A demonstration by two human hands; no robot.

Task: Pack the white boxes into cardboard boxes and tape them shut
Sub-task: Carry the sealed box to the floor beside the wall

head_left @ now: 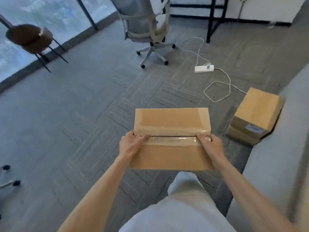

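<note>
The left hand (132, 143) is gripping the left end of the cardboard box (172, 119). Its thumb is lying along the seam (172, 136) and its fingers are curling over the box's side edge. The right hand (209, 143) is doing the same at the right end, with its fingers bending onto the crinkled end of the clear tape (172, 140). Neither hand is resting loose, as both are clasping the box.

The box is being held off the floor, straight ahead of the person and above the knee, with its broad top facing up. Its long axis is running left to right, and the seam is running along it from one hand to the other. Both hands are sitting equally near the seam, one at each end. A thin dark gap is showing along the seam, so the flaps are probably not yet fully sealed. The next move likely calls for pressing the tape flat from the ends inward.

No white boxes are showing, and they may be inside.

Further out, a second cardboard box (257, 113) is sitting on the carpet (83, 123) to the right, against the grey sofa (275, 156). Beyond, a white power strip (204, 68) and an office chair (147, 25) are standing well apart from the work.
</note>
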